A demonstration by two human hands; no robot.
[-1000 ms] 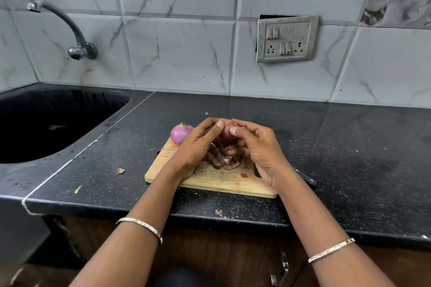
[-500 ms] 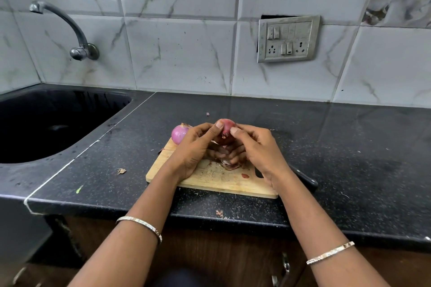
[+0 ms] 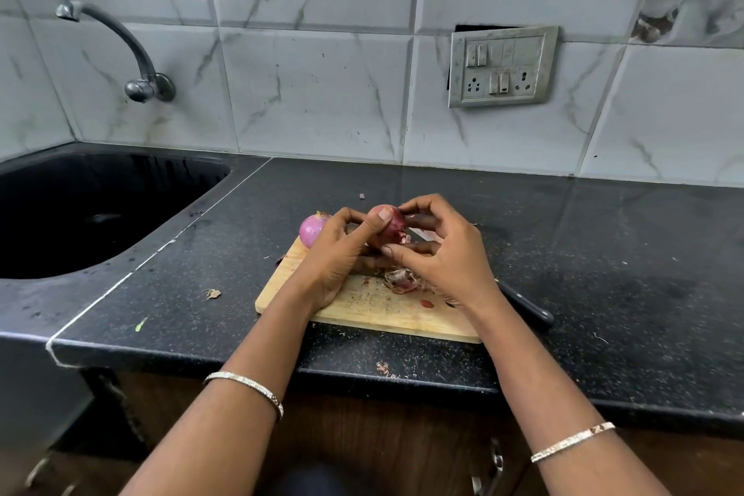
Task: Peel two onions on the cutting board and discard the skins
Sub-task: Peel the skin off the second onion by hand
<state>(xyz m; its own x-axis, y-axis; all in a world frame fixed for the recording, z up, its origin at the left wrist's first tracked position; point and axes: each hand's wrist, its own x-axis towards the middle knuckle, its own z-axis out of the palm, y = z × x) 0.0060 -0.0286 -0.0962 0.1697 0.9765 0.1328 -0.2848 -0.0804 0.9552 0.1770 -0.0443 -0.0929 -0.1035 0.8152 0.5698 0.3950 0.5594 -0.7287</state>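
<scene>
— Black speckled stone desk (image 3: 563,254), glossy marbled wall tiles (image 3: 314,93), sunken sink (image 3: 80,213)?
— Confirmed. Wooden cutting board (image 3: 382,310) carries a smooth pink onion (image 3: 312,230). Left hand (image 3: 334,254) and right hand (image 3: 447,258) both grip a darker onion (image 3: 388,225) above papery skins (image 3: 400,280).

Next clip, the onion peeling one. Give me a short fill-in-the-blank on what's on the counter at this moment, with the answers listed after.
1. The left hand and right hand grip the held onion, the ____ in colour of the two.
2. The second onion rests on the cutting board's far ____ corner.
3. The knife handle pokes out past the board's ____ edge.

Missing words: darker; left; right
</scene>
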